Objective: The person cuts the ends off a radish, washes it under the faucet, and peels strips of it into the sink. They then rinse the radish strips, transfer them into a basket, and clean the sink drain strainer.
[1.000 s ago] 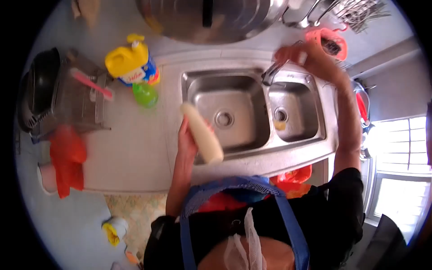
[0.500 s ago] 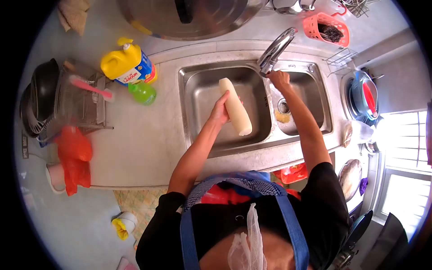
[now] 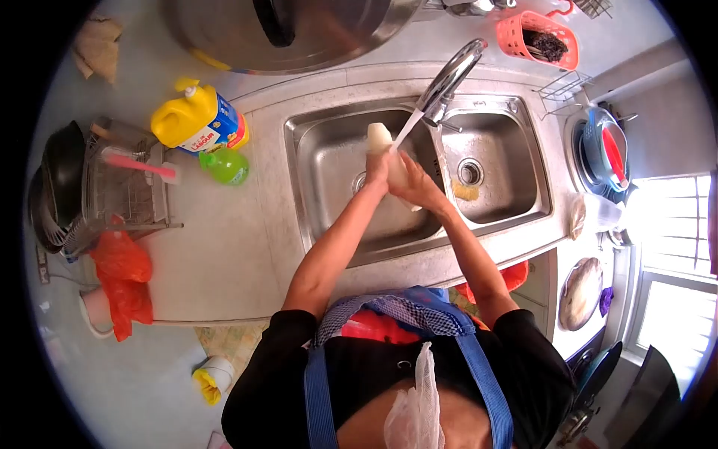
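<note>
A peeled white radish (image 3: 380,136) is held at a slant over the left basin (image 3: 321,206) of the steel sink. My left hand (image 3: 378,173) grips its middle, and my right hand (image 3: 420,187) wraps around its lower part, so much of it is hidden behind my fingers. Water (image 3: 406,130) streams from the chrome faucet (image 3: 452,78) onto the radish beside my hands.
The right basin (image 3: 501,150) holds a yellow scrubber (image 3: 465,191). On the left counter stand a yellow detergent jug (image 3: 176,123) and a green bottle (image 3: 226,166), with a dish rack (image 3: 131,187) farther left. A pink basket (image 3: 516,34) sits behind the faucet.
My right hand has left the faucet and joined my left hand on the radish. Water now runs from the spout, which has swung over the left basin.
</note>
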